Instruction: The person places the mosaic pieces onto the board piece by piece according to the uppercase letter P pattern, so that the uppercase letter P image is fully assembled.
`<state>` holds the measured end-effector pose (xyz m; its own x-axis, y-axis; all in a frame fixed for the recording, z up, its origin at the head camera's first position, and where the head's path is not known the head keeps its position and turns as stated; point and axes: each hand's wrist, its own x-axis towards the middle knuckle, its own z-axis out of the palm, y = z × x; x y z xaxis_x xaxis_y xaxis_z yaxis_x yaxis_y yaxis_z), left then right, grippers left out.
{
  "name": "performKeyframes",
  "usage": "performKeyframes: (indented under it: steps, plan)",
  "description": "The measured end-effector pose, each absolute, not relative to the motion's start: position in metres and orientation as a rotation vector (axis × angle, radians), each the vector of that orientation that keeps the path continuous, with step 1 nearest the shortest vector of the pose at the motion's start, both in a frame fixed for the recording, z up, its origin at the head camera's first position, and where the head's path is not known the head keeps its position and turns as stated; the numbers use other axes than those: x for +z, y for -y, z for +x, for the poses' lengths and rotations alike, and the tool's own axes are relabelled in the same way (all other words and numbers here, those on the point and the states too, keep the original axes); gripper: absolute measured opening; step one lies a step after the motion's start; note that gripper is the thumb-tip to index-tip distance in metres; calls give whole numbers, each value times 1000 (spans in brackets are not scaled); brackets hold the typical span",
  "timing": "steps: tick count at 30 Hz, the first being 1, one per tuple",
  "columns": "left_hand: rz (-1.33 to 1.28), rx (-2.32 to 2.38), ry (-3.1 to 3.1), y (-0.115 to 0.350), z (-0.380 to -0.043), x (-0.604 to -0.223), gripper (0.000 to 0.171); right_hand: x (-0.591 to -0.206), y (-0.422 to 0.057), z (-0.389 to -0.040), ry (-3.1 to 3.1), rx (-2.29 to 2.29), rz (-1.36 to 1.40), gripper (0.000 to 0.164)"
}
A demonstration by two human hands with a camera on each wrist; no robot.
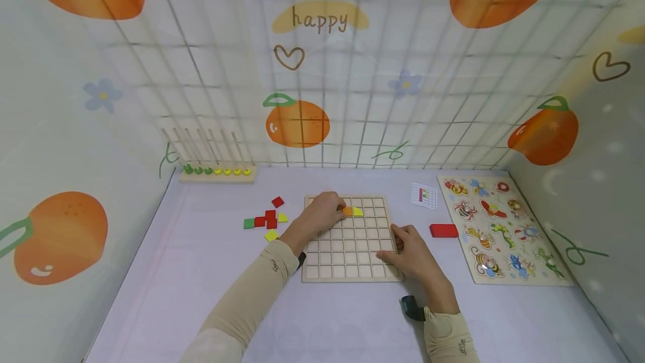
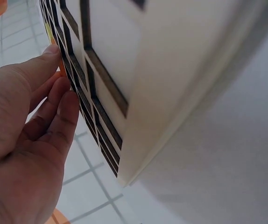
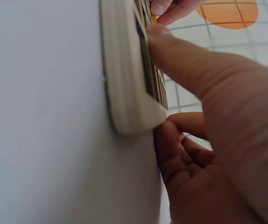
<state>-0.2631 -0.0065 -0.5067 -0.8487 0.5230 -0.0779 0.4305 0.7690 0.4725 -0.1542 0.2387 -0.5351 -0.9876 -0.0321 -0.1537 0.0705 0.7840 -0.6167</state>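
In the middle of the head view, a square pale wooden board divided into small cells by raised lines (image 1: 345, 246) lies on a desk covered in white (image 1: 211, 290). The left hand (image 1: 325, 209) reaches to the board's upper part, its thumb and fingers pinching a small orange tile (image 1: 347, 211). Just right of that, a small yellow tile with one rounded corner (image 1: 358, 212) sits on the grid. The right hand (image 1: 414, 252) grips the board's right edge, thumb over the top and the other fingers against the side.

Left of the board lie loose flat tiles: four red squares (image 1: 271, 223), a green square (image 1: 249, 223) and two yellow pieces (image 1: 271, 235). At the upper left of the desk stands a wooden base with upright rods and green and yellow beads (image 1: 218, 178). To the right of the board are a white printed card with a coloured grid (image 1: 424, 195), a red rectangular block (image 1: 444, 231) and, at the far right, a wooden puzzle board with colourful insects (image 1: 504, 234). A white curtain printed with oranges (image 1: 347, 77) rises behind.
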Motion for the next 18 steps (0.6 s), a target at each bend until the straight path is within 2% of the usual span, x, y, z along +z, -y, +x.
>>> performKeyframes:
  steps: [18]
  plan:
    - [717,709,-2742,6,-262,-507,31,-533,-238,-153,-2808,-997,43,96]
